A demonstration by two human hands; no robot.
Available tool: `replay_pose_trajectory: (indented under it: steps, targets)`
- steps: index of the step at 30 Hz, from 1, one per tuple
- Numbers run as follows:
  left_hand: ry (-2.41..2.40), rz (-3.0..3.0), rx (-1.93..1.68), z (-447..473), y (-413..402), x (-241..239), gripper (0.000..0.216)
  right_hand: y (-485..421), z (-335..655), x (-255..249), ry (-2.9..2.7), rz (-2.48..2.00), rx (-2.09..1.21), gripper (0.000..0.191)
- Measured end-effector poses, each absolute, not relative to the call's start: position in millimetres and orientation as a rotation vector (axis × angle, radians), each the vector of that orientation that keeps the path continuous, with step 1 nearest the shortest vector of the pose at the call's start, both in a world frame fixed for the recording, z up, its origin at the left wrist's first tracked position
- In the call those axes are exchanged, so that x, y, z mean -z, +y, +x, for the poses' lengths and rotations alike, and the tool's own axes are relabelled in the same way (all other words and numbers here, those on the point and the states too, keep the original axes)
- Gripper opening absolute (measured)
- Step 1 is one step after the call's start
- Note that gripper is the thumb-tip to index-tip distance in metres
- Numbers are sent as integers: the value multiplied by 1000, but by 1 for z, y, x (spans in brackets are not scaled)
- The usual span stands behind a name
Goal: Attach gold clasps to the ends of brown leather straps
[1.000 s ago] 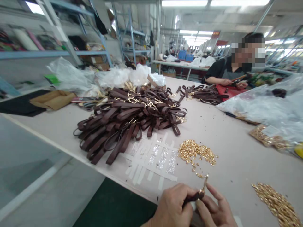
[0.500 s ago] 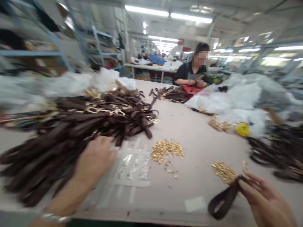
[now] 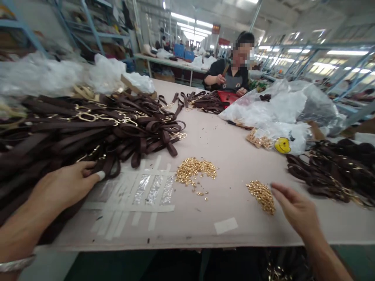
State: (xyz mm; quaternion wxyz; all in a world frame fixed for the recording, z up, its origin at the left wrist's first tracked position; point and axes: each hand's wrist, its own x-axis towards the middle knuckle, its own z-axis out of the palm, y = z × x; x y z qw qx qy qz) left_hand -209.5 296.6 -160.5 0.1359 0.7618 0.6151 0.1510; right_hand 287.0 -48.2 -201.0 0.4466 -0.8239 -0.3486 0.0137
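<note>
A big heap of dark brown leather straps [image 3: 88, 128] with gold clasps covers the left of the table [image 3: 234, 156]. My left hand [image 3: 63, 187] reaches into its near edge, thumb and fingers pinched on one strap's end. My right hand [image 3: 295, 208] hovers empty with fingers apart, just right of a small pile of gold rivets [image 3: 260, 195]. A second pile of gold rivets [image 3: 195, 168] lies mid-table. More brown straps [image 3: 331, 171] lie heaped at the right.
A taped patch of clear film [image 3: 146, 191] sits between my hands. Plastic bags [image 3: 281, 105], one with a yellow smiley [image 3: 281, 145], lie at right. A co-worker [image 3: 231, 76] sits at the far end with more straps [image 3: 205, 102]. Shelving stands at left.
My right hand has let go of the looped strap it held and now hangs empty. My left hand has gone left to the strap heap. The view has swung right.
</note>
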Motion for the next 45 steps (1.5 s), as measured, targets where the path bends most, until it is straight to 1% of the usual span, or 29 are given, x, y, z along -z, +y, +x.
replay_pose_trajectory:
  steps: [2, 3, 5, 8, 10, 12, 15, 17, 20, 23, 26, 30, 37, 45]
  targets:
    - [1868, 2157, -317, -201, 279, 151, 46, -29, 223, 215, -1346, -1933, 10, 20]
    - [1876, 2097, -337, -198, 269, 148, 46, -19, 195, 220, -1538, -1878, 28, 19]
    - [1831, 1863, -522, -193, 247, 145, 43, -2, 151, 226, -1808, -1849, 81, 24]
    - [1612, 1426, -742, -192, 213, 145, 44, 13, 118, 235, -1933, -1888, 221, 33]
    - [1391, 1261, -810, -190, 193, 147, 42, 18, 115, 243, -1938, -1823, 277, 36]
    - [1220, 1168, -811, -185, 177, 149, 32, 22, 116, 250, -1880, -1725, 262, 35]
    - [1034, 1097, -757, -173, 157, 155, 22, 23, 114, 248, -1615, -1684, 82, 26]
    - [954, 1060, -700, -162, 145, 160, 27, 21, 104, 238, -1378, -1727, -139, 21]
    - [922, 1019, -616, -145, 128, 168, 35, 19, 83, 224, -1069, -1718, -529, 23]
    - [957, 1073, -547, -130, 115, 172, 30, 21, 66, 217, -869, -1541, -836, 21]
    - [910, 1178, -550, -120, 107, 174, 30, 20, 55, 214, -731, -1314, -1007, 18]
    - [775, 1243, -595, -110, 100, 177, 34, 17, 45, 210, -605, -1168, -1137, 15]
    - [817, 1366, -620, -101, 94, 180, 21, 22, 41, 203, -504, -1159, -1229, 16]
    - [816, 1600, -546, -100, 92, 175, 30, 20, 46, 207, -559, -1246, -1197, 18]
